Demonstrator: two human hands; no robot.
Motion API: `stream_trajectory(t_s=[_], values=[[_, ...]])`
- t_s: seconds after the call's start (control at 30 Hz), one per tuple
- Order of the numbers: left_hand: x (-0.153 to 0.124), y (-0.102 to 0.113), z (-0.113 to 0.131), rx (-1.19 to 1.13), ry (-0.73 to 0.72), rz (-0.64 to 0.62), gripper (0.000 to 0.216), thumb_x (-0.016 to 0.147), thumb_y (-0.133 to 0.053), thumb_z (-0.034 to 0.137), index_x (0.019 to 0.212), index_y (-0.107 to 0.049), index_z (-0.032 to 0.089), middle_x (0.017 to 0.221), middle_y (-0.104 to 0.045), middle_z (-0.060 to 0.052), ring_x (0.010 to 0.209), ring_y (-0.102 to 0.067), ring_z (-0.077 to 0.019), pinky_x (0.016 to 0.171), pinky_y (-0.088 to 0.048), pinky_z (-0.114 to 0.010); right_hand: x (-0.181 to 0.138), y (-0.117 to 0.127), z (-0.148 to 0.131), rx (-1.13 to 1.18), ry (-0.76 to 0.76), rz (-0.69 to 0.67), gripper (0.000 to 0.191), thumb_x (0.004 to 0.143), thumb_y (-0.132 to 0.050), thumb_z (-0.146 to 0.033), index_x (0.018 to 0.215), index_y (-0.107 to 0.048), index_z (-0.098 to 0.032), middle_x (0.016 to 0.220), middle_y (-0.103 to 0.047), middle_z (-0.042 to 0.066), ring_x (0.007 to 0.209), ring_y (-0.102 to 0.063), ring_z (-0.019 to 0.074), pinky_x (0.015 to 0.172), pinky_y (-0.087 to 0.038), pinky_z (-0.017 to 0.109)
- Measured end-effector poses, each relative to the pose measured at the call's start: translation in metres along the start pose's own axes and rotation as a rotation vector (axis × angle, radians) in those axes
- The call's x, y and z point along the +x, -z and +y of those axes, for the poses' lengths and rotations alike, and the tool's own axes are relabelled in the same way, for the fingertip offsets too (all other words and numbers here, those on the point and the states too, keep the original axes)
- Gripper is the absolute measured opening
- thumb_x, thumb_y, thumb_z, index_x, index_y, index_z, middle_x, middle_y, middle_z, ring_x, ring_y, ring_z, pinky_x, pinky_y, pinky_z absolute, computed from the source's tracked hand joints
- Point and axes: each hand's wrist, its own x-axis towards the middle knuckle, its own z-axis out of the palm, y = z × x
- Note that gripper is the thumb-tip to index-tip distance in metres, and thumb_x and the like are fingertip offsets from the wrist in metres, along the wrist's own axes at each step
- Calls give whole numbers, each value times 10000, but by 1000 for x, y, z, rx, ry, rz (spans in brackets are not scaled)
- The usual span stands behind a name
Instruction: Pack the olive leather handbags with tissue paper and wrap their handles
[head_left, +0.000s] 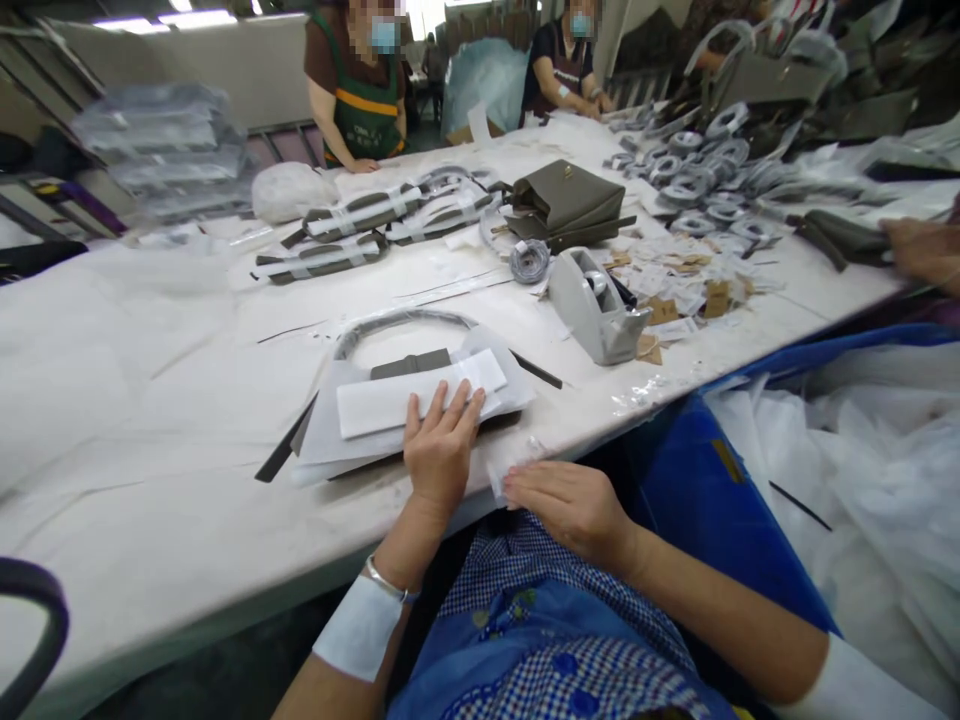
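My left hand [439, 445] lies flat, fingers stretched out, pressing a white paper strip [390, 400] onto a grey handbag [411, 365] wrapped in white paper near the table's front edge. The bag's wrapped handle [397, 325] arches behind it. My right hand [566, 505] sits at the table edge, its fingertips pinching a small clear piece, seemingly tape [506, 470].
A grey tape dispenser [596, 305] stands right of the bag, with paper tags [686, 285] scattered beyond. Wrapped straps [352, 235] and an olive handbag [566, 200] lie farther back. Two people stand across the white table [150, 400]. A blue bin [701, 480] with plastic sits at my right.
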Motion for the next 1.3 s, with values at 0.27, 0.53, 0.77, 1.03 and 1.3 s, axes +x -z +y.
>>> stream_trajectory(t_s=[0.27, 0.53, 0.77, 1.03, 1.3], values=[[-1, 5, 0, -42, -6, -71, 426, 959, -565, 205, 1374, -521, 293, 1384, -587, -65, 1312, -513, -257, 1192, -194, -584, 53, 30, 20, 48, -47, -90, 203, 933, -571, -161, 982, -745, -252, 958, -783, 3, 834, -745, 174, 776, -617, 307], [-5, 5, -1, -63, -13, -62, 220, 952, -554, 165, 1138, -657, 221, 1270, -651, -80, 1161, -608, -240, 1169, -289, -526, 127, 18, 68, 45, -329, -229, 69, 848, -723, -301, 839, -792, -302, 838, -786, -64, 814, -739, 160, 728, -524, 234], [3, 7, -4, -122, 15, -20, 117, 925, -583, 166, 1026, -643, 170, 1087, -699, -74, 989, -643, -232, 994, -480, -379, 136, -19, 92, -95, -274, -367, 53, 823, -755, -268, 780, -745, -238, 817, -748, -7, 846, -660, 187, 784, -428, 301], [2, 10, -7, -129, 10, -50, 303, 947, -541, 166, 1244, -581, 211, 1232, -664, -80, 1001, -648, -227, 898, -495, -326, 135, -29, 109, 52, -292, -450, 101, 819, -747, -205, 811, -648, -185, 923, -613, 25, 910, -532, 176, 804, -409, 287], [6, 10, -15, -57, -174, -45, 404, 918, -453, 111, 1306, -558, 160, 1234, -675, -79, 1085, -617, -270, 943, -486, -371, 125, -40, 107, 68, -435, -256, 98, 856, -708, -232, 819, -622, -200, 902, -613, 9, 840, -571, 153, 768, -443, 264]])
